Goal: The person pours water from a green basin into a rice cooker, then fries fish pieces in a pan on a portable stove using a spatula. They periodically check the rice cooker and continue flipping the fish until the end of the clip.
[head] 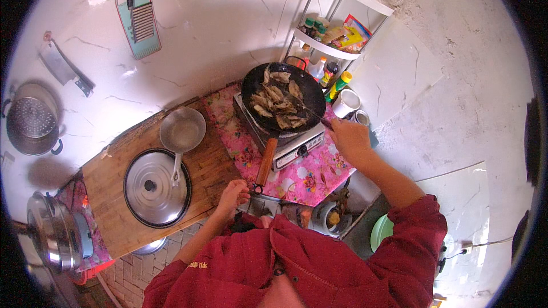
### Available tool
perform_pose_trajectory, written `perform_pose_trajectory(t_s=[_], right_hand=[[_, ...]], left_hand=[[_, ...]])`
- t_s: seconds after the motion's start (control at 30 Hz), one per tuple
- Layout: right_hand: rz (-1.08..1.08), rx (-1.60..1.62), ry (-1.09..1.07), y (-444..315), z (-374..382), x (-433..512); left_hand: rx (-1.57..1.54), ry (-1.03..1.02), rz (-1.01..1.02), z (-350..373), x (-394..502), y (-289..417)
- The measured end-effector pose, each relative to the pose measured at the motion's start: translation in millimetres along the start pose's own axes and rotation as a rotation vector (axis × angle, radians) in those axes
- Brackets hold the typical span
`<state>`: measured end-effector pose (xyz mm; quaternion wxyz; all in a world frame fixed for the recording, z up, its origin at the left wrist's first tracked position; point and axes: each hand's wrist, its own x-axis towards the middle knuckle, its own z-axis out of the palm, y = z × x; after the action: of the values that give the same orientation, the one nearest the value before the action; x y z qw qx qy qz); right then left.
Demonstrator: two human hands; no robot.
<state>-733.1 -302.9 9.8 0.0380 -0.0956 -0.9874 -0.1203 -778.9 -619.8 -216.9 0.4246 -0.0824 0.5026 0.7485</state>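
Wrapped around the dark handle of a cooking spatula (311,112), my right hand (352,139) is at the right rim of a black wok (250,87). The spatula's far end lies among browned pieces of food, possibly fish (274,98), which hide its blade. The wok rests on a portable gas stove (295,152) with a black knob, and its wooden handle (266,161) points back towards me. Beside the ring at the handle's end, my left hand (235,194) has loosely curled fingers, with nothing visible in them.
A wooden board (214,154) at left carries a metal lid (150,203) and a ladle (183,130). A corner rack (325,47) with bottles and packets stands behind the wok. A cleaver (62,64) and a grater (139,21) hang on the wall. Pink floral cloth (314,182) lies under the stove.
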Motion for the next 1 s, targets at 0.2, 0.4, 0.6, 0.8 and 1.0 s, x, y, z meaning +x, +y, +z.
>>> perform_pose_trajectory(t_s=[0.2, 0.4, 0.6, 0.8, 1.0], right_hand=[[0.047, 0.021, 0.071, -0.6, -8.5, 19.0], [-0.039, 0.063, 0.066, -18.7, 9.6, 41.8], [-0.07, 0.012, 0.028, -30.4, 28.4, 56.8], [-0.071, -0.019, 0.021, -38.6, 56.7, 62.2], [-0.046, -0.114, 0.09, -28.2, 79.4, 76.9]], left_hand=[[0.03, -0.068, -0.016, 2.4, 2.4, -3.4], [0.077, -0.061, -0.013, 6.9, -1.8, -4.4], [0.076, -0.021, -0.021, 5.7, -8.7, -2.1], [0.064, 0.006, -0.025, 0.2, -7.5, -5.0], [0.081, -0.007, -0.035, 4.1, -8.4, -2.0]])
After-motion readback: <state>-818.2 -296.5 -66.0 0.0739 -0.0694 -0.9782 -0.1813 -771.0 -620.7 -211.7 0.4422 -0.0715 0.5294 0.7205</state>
